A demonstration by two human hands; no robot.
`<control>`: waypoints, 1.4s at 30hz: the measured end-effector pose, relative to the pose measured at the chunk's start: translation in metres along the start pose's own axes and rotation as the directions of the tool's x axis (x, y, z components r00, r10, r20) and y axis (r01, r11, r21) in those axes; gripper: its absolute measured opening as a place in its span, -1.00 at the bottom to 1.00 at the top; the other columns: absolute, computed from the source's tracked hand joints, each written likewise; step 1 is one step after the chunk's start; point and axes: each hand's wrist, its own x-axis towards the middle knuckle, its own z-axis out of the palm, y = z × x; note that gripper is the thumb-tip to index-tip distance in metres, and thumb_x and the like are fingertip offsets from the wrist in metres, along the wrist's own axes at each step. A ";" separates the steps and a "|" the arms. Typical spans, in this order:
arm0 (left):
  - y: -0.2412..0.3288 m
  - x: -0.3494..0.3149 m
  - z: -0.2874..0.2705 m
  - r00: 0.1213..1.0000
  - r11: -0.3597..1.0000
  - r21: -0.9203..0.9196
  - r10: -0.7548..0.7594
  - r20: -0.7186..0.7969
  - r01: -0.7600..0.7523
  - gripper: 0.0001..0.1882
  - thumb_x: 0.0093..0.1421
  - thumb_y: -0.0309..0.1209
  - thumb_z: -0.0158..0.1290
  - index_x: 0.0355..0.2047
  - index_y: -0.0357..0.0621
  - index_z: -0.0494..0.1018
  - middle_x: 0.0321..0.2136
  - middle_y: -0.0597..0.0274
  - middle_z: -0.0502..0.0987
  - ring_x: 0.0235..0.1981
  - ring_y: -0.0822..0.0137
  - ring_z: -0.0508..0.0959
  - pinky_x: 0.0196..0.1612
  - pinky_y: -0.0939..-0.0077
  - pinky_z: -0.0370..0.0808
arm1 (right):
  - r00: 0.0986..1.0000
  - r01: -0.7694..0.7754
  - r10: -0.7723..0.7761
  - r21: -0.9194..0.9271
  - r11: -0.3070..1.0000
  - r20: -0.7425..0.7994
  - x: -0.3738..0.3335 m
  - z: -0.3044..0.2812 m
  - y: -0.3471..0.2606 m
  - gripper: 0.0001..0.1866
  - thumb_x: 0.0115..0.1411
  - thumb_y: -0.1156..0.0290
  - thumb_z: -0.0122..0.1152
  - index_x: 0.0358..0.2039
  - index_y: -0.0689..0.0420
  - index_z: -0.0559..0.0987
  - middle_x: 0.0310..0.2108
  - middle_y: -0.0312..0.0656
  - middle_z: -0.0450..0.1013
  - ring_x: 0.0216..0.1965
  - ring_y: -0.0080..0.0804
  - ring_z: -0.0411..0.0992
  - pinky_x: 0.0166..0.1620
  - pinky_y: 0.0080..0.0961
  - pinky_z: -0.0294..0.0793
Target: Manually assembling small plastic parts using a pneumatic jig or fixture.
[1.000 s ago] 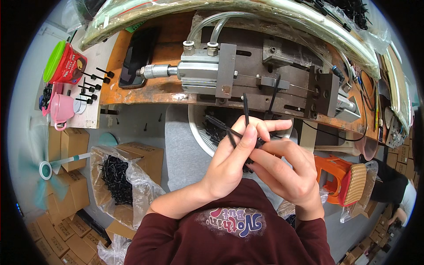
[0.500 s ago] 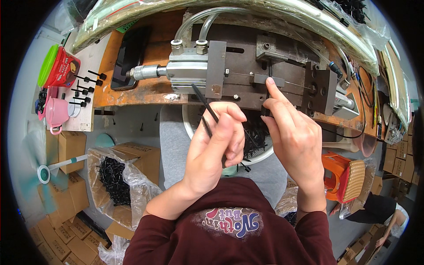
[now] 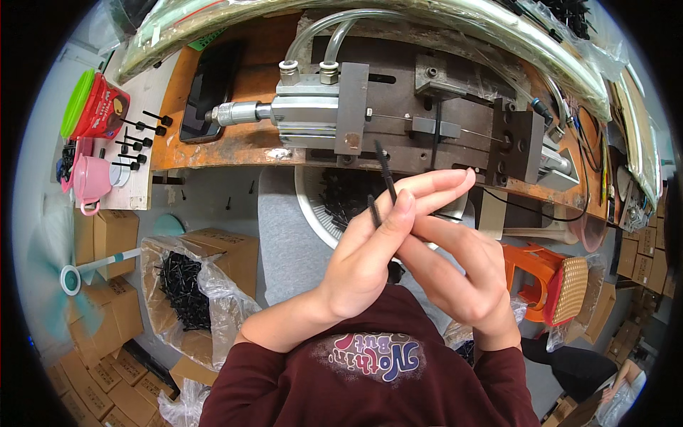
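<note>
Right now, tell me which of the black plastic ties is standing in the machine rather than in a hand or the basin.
The black tie upright in the metal fixture's slot, under the thin rod. The others are pinched in the left hand or piled in the white basin.

Pneumatic cylinder: bright, smooth metal; fixture block beside it: dull, dark steel; bench edge under the cylinder: worn, rusty orange, rough; ties below the cylinder: matt black plastic; hoses above it: clear glossy plastic; cartons: plain brown cardboard.
</note>
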 end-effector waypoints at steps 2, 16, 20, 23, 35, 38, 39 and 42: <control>0.001 -0.002 0.003 0.998 0.999 0.002 -0.054 0.010 0.054 -0.35 0.46 -0.04 -0.42 0.28 -0.39 0.11 0.27 -0.12 0.26 0.30 0.12 0.26 0.35 0.29 0.09 | 0.998 -0.058 0.058 -0.003 0.998 -0.008 -0.003 -0.005 0.003 -0.60 -0.23 0.56 0.34 -0.27 0.30 0.62 -0.32 -0.10 0.50 -0.42 -0.29 0.54 -0.40 -0.46 0.57; 0.019 -0.014 -0.016 0.988 0.985 0.138 -0.089 -0.123 0.106 -0.71 0.43 -0.35 -0.18 0.03 -0.32 0.27 -0.32 0.09 0.52 -0.56 0.63 0.32 -0.55 0.72 0.25 | 0.971 -0.225 0.240 -0.328 0.918 0.005 0.006 0.012 0.030 -0.77 -0.04 0.50 0.35 -0.33 0.24 0.56 0.02 -0.03 0.51 -0.36 -0.27 0.58 -0.25 -0.45 0.57; 0.022 -0.008 0.005 0.959 0.988 0.096 0.143 -0.245 -0.123 -0.54 0.47 -0.12 -0.34 0.00 -0.33 0.27 -0.35 -0.02 0.53 -0.60 0.53 0.37 -0.58 0.71 0.28 | 0.966 -0.243 0.257 -0.341 0.908 -0.005 0.010 0.008 0.030 -0.78 -0.05 0.54 0.37 -0.33 0.22 0.58 0.00 -0.10 0.54 -0.42 -0.32 0.56 -0.34 -0.50 0.53; 0.030 -0.013 -0.010 0.988 0.985 0.146 0.105 -0.115 -0.088 -0.55 0.48 -0.13 -0.34 0.02 -0.32 0.25 -0.38 0.01 0.53 -0.68 0.58 0.31 -0.60 0.75 0.24 | 0.973 -0.222 0.228 -0.375 0.900 -0.031 0.004 0.009 0.034 -0.73 -0.09 0.45 0.39 -0.32 0.20 0.59 0.01 -0.08 0.53 -0.50 -0.36 0.54 -0.39 -0.53 0.53; 0.032 -0.009 -0.010 0.997 0.999 0.043 -0.013 -0.081 0.016 -0.20 0.13 -0.64 0.03 0.35 -0.38 -0.04 -0.08 0.09 0.38 -0.04 0.27 0.47 -0.02 0.44 0.44 | 0.946 -0.247 0.316 -0.487 0.838 0.064 0.007 0.004 0.026 -0.73 -0.07 0.53 0.37 -0.28 0.18 0.60 0.03 -0.16 0.53 -0.60 -0.47 0.44 -0.48 -0.54 0.47; 0.031 -0.010 -0.008 0.993 0.992 0.120 0.044 -0.108 -0.031 -0.27 0.18 -0.71 -0.05 0.35 -0.41 -0.02 0.03 -0.02 0.38 0.08 0.15 0.48 0.09 0.35 0.46 | 0.944 -0.245 0.320 -0.479 0.843 0.079 0.011 0.005 0.024 -0.72 -0.08 0.56 0.34 -0.27 0.18 0.61 0.02 -0.15 0.53 -0.59 -0.45 0.46 -0.47 -0.54 0.48; 0.032 -0.010 -0.008 0.990 0.979 0.195 0.088 -0.112 -0.065 -0.31 0.19 -0.72 -0.06 0.33 -0.43 0.02 0.05 -0.06 0.37 0.09 0.11 0.49 0.10 0.32 0.47 | 0.953 -0.223 0.295 -0.485 0.845 0.075 0.011 0.005 0.025 -0.73 -0.09 0.54 0.31 -0.28 0.19 0.60 0.02 -0.11 0.53 -0.63 -0.47 0.43 -0.49 -0.56 0.47; 0.038 -0.011 -0.010 0.970 0.911 0.392 0.199 -0.138 -0.131 -0.42 0.22 -0.72 -0.05 0.26 -0.48 0.15 0.07 -0.17 0.40 0.04 0.03 0.54 0.05 0.34 0.54 | 0.965 -0.176 0.249 -0.504 0.846 0.080 0.010 0.005 0.027 -0.73 -0.12 0.51 0.24 -0.31 0.20 0.58 0.01 -0.02 0.52 -0.69 -0.51 0.37 -0.52 -0.60 0.45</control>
